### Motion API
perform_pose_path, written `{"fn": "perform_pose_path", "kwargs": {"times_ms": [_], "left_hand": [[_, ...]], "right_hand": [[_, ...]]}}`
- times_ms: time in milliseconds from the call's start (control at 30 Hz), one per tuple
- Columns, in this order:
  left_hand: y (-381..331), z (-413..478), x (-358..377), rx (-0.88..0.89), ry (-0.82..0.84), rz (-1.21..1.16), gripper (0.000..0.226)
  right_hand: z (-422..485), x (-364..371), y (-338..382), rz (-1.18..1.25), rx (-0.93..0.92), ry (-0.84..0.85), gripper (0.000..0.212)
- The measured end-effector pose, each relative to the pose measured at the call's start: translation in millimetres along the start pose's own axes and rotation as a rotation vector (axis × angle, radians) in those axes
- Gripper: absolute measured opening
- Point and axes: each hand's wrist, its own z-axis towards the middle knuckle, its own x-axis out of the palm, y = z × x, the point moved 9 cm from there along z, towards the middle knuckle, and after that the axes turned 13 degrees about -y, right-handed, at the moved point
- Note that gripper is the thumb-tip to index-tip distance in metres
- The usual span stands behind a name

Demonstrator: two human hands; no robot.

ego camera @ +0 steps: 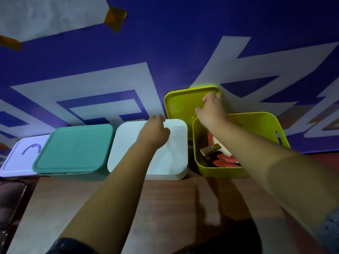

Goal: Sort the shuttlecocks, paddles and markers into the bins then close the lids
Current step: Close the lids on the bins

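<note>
The right hand's (211, 109) grip pinches the top edge of the smooth, round-cornered yellow lid (181, 105), which leans on the wall behind the open yellow bin (256, 123) holding red paddles (222, 158). The left hand (156, 130) curls over the matte white lid (165, 162) beside the teal lid (73, 147) on the wooden bench (165, 208); whether its grip holds anything cannot be told

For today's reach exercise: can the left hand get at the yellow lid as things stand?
Probably yes. The left hand is over the white lid, just beside the yellow lid, nothing between; the right hand holds that lid higher up.
</note>
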Motion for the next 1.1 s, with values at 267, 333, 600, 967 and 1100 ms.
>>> {"fn": "perform_pose_path", "kwargs": {"times_ms": [267, 333, 600, 967, 1100], "left_hand": [[-86.4, 53.6, -24.3, 0.148, -0.192, -0.036, 0.054], [-85.9, 61.1, -15.2, 0.149, -0.142, 0.035, 0.056], [-68.2, 59.4, -21.6, 0.114, -0.156, 0.040, 0.054], [2.0, 30.2, -68.0, -0.662, -0.323, -0.687, 0.032], [-4.9, 0.7, -45.5, -0.953, -0.161, -1.252, 0.061]], "right_hand": [[56.4, -28.3, -54.7, -0.002, 0.223, 0.078, 0.034], [54.4, -17.4, -59.7, 0.043, 0.210, 0.171, 0.023], [44.8, 2.6, -66.5, 0.154, 0.124, 0.170, 0.018], [13.4, -85.7, 16.9, 0.317, -0.129, -0.004, 0.030], [-9.7, -126.2, 37.4, 0.385, -0.238, -0.004, 0.020]]}}
